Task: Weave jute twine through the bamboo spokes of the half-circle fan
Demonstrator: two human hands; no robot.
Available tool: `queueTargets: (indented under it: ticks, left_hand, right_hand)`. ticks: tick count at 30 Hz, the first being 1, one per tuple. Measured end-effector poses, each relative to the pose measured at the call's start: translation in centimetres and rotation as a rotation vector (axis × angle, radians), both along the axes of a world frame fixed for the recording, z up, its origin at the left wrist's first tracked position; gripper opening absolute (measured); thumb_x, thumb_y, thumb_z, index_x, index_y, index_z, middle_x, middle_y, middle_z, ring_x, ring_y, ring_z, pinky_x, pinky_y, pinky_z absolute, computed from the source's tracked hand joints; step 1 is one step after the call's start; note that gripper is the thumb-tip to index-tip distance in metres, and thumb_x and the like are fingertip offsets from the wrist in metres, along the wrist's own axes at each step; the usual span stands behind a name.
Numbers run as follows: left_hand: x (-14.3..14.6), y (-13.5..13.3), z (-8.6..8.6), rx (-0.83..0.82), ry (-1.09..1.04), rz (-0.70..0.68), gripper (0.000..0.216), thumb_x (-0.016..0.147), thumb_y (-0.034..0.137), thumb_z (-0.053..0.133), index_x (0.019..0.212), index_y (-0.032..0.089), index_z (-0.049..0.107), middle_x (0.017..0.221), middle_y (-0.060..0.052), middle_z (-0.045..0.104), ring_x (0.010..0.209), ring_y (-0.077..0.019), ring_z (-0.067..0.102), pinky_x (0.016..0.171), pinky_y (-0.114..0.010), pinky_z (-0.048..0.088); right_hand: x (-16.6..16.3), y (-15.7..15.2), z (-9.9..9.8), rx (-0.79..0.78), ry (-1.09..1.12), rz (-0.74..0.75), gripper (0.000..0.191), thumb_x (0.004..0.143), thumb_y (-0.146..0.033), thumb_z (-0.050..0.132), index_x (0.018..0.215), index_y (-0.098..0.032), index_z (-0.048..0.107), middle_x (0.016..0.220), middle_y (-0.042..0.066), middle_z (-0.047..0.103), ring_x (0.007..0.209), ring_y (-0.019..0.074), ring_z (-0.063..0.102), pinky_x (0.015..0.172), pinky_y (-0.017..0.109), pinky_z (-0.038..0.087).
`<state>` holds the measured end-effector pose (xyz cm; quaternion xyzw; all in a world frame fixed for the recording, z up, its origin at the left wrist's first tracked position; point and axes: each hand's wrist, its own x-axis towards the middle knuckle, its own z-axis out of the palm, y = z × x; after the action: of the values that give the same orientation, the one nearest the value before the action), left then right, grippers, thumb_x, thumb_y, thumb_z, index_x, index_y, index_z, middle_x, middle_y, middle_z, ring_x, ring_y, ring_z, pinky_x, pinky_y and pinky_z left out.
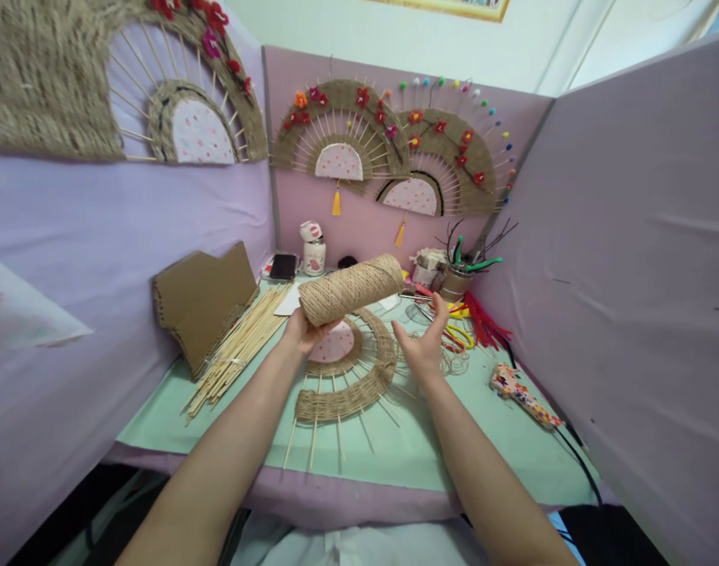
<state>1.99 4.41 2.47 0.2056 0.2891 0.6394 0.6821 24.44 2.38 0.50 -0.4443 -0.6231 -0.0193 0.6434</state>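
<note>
My left hand (306, 332) grips a big spool of jute twine (352, 289) by its left end, holding it tilted above the table. My right hand (423, 338) is off the spool's right end, thumb and fingers spread with nothing between them. Below both hands lies a half-round fan (344, 403) of thin sticks with a woven twine band. At its centre is a white half-disc with pink dots (336, 343), partly hidden by my left hand and the spool. Loose twine (454, 362) lies tangled to the right of my right hand.
A bundle of thin sticks (235, 354) and folded cardboard (203, 299) lie left. A patterned glue gun (525, 395) with a cord lies right. Behind stand a tin with green-handled pliers (457, 279), red fuzzy stems (486, 321), yellow-handled scissors (462, 336) and a white jar (314, 255). Finished fans (339, 126) hang behind.
</note>
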Motion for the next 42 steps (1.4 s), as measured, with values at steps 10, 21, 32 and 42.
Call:
queueTargets:
  ticks: [10, 21, 32, 42]
  left_hand:
    - [0.7, -0.2, -0.3, 0.046, 0.088, -0.131, 0.026, 0.081, 0.033, 0.052, 0.102, 0.022, 0.063, 0.100, -0.008, 0.068, 0.096, -0.0246, 0.062, 0.077, -0.039, 0.053]
    - [-1.5, 0.4, -0.3, -0.148, 0.232, -0.131, 0.015, 0.078, 0.027, 0.055, 0.074, 0.017, 0.065, 0.067, -0.007, 0.066, 0.067, -0.0206, 0.063, 0.059, -0.033, 0.052]
    - [-2.2, 0.0, 0.9, -0.101, 0.209, -0.169, 0.021, 0.083, 0.025, 0.050, 0.093, 0.016, 0.066, 0.091, -0.009, 0.069, 0.086, -0.0237, 0.065, 0.074, -0.038, 0.053]
    - [-2.7, -0.2, 0.5, -0.090, 0.414, -0.195, 0.027, 0.077, 0.019, 0.056, 0.103, 0.021, 0.063, 0.091, -0.005, 0.070, 0.081, -0.0209, 0.065, 0.073, -0.036, 0.053]
  right_hand:
    - [0.1, 1.2, -0.3, -0.360, 0.293, 0.371, 0.065, 0.067, -0.036, 0.069, 0.124, -0.016, 0.045, 0.111, 0.011, 0.062, 0.104, 0.0198, 0.057, 0.091, 0.035, 0.042]
    - [4.0, 1.7, 1.1, -0.618, 0.971, 0.888, 0.031, 0.086, -0.041, 0.048, 0.063, -0.020, 0.048, 0.045, -0.008, 0.050, 0.037, 0.0076, 0.044, 0.059, 0.027, 0.050]
    - [5.7, 3.2, 1.0, -0.140, 1.316, 0.590, 0.031, 0.086, -0.041, 0.046, 0.070, -0.017, 0.056, 0.102, 0.006, 0.068, 0.095, 0.0136, 0.064, 0.084, 0.032, 0.050]
    - [7.2, 3.4, 0.5, 0.151, 0.798, -0.188, 0.046, 0.088, -0.045, 0.033, 0.120, -0.015, 0.047, 0.108, 0.009, 0.059, 0.108, 0.0163, 0.054, 0.095, 0.035, 0.041]
